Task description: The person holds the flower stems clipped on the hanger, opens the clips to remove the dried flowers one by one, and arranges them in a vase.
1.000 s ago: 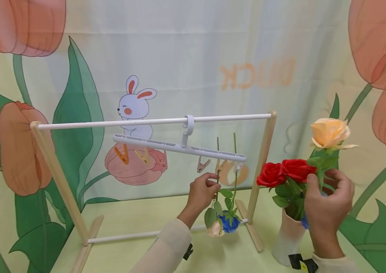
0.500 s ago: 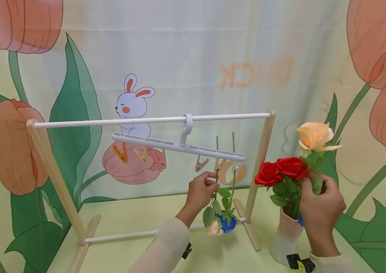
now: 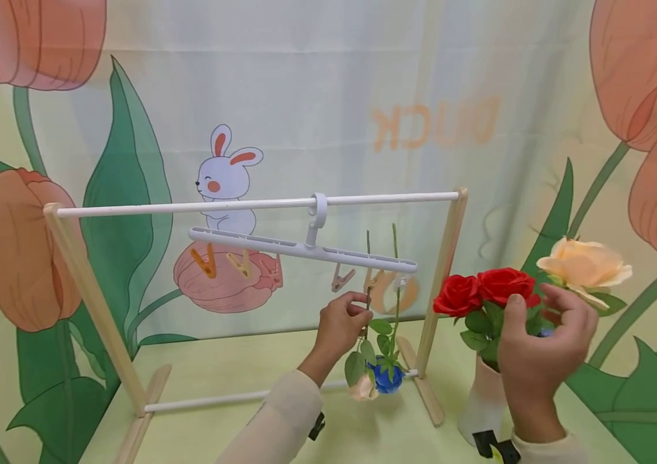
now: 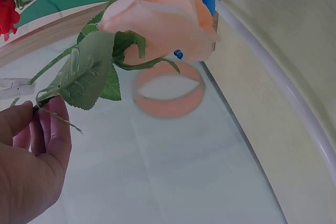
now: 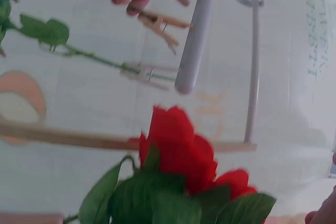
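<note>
My left hand [image 3: 340, 325] pinches the stem of a pale peach rose [image 4: 157, 22], which hangs head down under the right half of a white hanger [image 3: 305, 250]. Beside it a blue rose [image 3: 387, 375] hangs upside down from a clear clip [image 3: 402, 281]. A wooden-coloured clip [image 3: 371, 280] is right at the held stem's upper part. At the vase [image 3: 481, 403], my right hand [image 3: 545, 354] has its thumb and fingers spread apart. Just beyond its fingers, a larger peach rose [image 3: 586, 264] leans right, its stem hidden behind the hand. Red roses [image 3: 505, 287] stand left of the fingers.
The hanger tilts down to the right on the white rod [image 3: 235, 206] of a wooden-post rack [image 3: 447, 277]. Further clips hang from it: an orange clip [image 3: 205, 261], a yellow clip [image 3: 240, 263] and pink ones. A lower bar [image 3: 212, 401] crosses near the table [image 3: 218, 361].
The larger peach rose first shifted left with my right fingers at its stem, then tipped right and lower as those fingers spread. My left hand has stayed at the hanging stem.
</note>
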The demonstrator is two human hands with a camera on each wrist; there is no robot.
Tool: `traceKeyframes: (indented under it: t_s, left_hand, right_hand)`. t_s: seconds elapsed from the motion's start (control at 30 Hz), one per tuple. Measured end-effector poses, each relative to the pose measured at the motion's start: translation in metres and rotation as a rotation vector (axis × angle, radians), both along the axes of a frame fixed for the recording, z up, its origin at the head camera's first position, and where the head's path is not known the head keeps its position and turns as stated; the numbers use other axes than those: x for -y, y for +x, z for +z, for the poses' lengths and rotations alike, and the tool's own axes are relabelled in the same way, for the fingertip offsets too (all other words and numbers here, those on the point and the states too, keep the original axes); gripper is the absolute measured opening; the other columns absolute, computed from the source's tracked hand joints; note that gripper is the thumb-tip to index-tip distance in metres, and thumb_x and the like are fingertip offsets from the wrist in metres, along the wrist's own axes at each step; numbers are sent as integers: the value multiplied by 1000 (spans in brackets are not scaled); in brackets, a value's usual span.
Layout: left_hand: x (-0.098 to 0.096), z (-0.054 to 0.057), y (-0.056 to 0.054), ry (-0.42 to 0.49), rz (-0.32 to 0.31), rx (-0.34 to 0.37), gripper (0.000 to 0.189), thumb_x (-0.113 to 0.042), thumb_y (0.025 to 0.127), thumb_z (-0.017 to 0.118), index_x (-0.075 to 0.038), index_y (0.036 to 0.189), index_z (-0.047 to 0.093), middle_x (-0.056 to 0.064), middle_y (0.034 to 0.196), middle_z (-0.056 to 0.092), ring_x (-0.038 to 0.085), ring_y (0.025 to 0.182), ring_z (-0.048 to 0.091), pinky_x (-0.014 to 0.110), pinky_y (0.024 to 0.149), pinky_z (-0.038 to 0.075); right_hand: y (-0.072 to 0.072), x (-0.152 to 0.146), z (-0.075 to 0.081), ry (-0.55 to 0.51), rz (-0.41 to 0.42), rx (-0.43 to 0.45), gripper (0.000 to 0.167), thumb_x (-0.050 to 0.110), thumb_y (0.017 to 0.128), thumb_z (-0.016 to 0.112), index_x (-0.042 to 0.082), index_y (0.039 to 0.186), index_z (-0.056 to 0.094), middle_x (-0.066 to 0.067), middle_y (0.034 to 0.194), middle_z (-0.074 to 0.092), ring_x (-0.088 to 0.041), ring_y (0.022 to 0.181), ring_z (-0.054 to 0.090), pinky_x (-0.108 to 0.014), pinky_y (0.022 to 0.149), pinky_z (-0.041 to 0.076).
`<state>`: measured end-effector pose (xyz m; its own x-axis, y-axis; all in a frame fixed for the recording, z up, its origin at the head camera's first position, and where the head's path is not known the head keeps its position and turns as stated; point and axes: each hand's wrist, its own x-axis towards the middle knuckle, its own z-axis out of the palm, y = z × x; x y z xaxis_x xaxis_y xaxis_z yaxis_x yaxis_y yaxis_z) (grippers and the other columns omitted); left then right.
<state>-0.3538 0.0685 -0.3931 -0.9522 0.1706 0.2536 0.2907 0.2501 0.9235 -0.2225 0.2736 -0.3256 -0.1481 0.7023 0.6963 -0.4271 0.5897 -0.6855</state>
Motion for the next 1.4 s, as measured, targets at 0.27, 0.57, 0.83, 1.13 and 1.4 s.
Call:
traceKeyframes:
  t_s: [0.27, 0.57, 0.83, 1.13, 1.4]
  left_hand:
    - [1, 1, 0, 2, 3, 9, 21, -8, 92, 71, -10, 113, 72, 11, 93, 77, 18, 70, 74, 29, 65, 62]
    - [0, 0, 1, -4, 10, 7, 19, -8, 92, 72, -12, 110, 73, 9, 92, 77, 16, 73, 73, 27, 62, 60]
    - [-1, 1, 2, 6, 8, 6, 20, -9, 91, 72, -10, 111, 73, 10, 91, 78, 15, 72, 73, 26, 60, 60]
    - [0, 1, 3, -11, 22, -49, 21, -6, 91, 70, -9, 111, 74, 10, 85, 77, 8, 60, 66, 23, 56, 58]
    - [0, 3, 4, -87, 52, -77, 21, -10, 90, 70, -12, 110, 75, 7, 85, 77, 7, 67, 66, 24, 58, 57]
  right_hand:
    - [-12, 44, -21, 206, 207, 34, 31, -1, 84, 74, -7, 114, 66, -15, 105, 66, 2, 97, 55, -10, 87, 45]
    - [-51, 75, -34, 71, 442, 418, 38, 16, 92, 72, 5, 127, 61, -11, 119, 69, -29, 103, 70, -31, 88, 59]
    - [-86, 96, -41, -52, 508, 503, 43, 21, 91, 71, 5, 129, 59, -15, 121, 68, -33, 106, 71, -50, 91, 60]
    - [-109, 116, -43, -147, 445, 448, 42, 22, 88, 73, 4, 123, 61, -14, 118, 69, -35, 103, 73, -50, 87, 60]
    - [-117, 122, -40, -222, 411, 417, 38, 26, 88, 73, 4, 116, 61, -13, 114, 70, -32, 100, 74, -49, 89, 59]
